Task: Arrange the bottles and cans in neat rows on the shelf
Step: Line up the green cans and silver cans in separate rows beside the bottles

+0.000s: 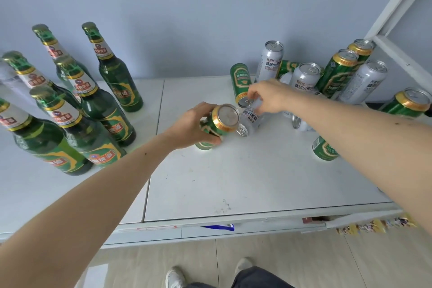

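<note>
Lettering "CRAFT" legible on upright silver can [269,61]. Left hand [194,121] fingers curled around green can [218,124]; right hand [268,96] fingertips pinch lying silver can [251,117].

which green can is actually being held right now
The green can at the shelf's middle, gripped by the left hand; the other green cans stand or lie untouched.

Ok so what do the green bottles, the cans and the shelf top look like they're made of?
Green bottles: likely glass, see-through and glossy, with foil-like gold caps and paper-looking labels.
Cans, such as the green can in the left hand: thin metal, probably aluminium, with bare silvery lids and pull tabs.
Shelf top: smooth white panels, scuffed; painted metal or laminate, I can't tell which.
</note>
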Demonstrator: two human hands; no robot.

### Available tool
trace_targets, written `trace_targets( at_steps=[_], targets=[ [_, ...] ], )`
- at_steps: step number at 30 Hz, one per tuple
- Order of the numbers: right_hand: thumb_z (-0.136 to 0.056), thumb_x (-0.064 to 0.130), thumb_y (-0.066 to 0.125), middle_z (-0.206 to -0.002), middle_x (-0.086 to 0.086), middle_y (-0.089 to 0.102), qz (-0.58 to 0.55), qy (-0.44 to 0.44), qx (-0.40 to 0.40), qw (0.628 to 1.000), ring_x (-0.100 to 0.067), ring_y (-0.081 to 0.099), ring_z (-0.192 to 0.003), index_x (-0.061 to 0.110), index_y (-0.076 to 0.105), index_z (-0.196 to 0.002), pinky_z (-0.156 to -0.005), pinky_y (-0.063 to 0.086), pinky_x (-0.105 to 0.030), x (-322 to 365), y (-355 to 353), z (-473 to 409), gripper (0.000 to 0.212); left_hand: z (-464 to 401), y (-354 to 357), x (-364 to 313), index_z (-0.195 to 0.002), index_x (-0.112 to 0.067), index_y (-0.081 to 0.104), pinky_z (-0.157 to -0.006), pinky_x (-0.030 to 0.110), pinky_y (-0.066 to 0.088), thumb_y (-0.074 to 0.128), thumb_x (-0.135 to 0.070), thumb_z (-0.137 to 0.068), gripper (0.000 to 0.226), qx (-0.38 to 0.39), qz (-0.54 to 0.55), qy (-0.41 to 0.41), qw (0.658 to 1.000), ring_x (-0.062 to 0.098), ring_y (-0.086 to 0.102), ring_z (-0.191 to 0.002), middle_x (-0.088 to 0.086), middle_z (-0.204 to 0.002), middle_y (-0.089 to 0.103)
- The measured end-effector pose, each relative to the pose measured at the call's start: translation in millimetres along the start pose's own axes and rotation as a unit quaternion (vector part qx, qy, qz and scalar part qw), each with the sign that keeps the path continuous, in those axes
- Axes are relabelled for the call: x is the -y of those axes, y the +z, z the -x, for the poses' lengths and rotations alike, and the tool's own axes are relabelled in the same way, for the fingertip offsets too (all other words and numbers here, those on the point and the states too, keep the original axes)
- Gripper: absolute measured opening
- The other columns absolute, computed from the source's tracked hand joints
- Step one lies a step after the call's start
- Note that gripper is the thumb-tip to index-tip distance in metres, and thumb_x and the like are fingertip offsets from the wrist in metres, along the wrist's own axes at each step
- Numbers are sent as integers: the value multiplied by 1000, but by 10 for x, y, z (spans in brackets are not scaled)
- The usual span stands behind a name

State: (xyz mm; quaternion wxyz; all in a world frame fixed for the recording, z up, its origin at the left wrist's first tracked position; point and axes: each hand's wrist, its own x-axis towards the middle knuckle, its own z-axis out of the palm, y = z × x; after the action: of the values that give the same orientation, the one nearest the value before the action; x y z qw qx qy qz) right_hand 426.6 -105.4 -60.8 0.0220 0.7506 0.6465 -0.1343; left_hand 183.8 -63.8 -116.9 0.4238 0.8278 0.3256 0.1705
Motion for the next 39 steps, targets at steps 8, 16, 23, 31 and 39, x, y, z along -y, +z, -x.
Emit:
trace_targets(
  at_steps=[8,16,23,31,39],
  targets=[
    [-53,21,90,-117,-1,60,143,-73,58,985,-27,59,-108,24,55,-118,-85,50,-37,35,324,-134,74,21,-129,260,-120,-17,52,-94,40,52,88,-16,-65,66,-118,108,-109,981,17,58,-111,1,-114,63],
    [-69,25,82,-129,2,50,293,-143,64,943,-22,43,-121,29,44,-135,-88,40,-35,64,475,-160,76,15,-241,269,-117,-20,49,-77,19,44,85,-17,-70,59,-157,129,-125,971,13,55,-108,-2,-114,60],
    [-73,29,79,-133,1,46,309,-159,34,937,-23,41,-121,30,44,-132,-88,37,-36,73,500,-152,69,81,-192,299,-114,-21,47,-77,17,46,86,-13,-68,61,-152,134,-127,971,10,55,-108,-7,-111,59],
    [-71,43,81,-131,2,50,161,-141,-32,976,-25,45,-119,28,44,-132,-92,40,-38,204,364,-111,73,123,-211,359,-120,-25,45,-99,38,47,85,-15,-69,65,-125,86,-149,977,16,53,-117,-4,-120,58],
    [-73,39,81,-121,0,56,-159,-28,-79,984,-20,54,-106,19,47,-128,-89,45,-34,166,166,-35,68,103,-251,370,-120,-24,45,-101,42,46,86,-21,-68,66,-106,41,-153,982,18,54,-117,-3,-121,60]
  ],
)
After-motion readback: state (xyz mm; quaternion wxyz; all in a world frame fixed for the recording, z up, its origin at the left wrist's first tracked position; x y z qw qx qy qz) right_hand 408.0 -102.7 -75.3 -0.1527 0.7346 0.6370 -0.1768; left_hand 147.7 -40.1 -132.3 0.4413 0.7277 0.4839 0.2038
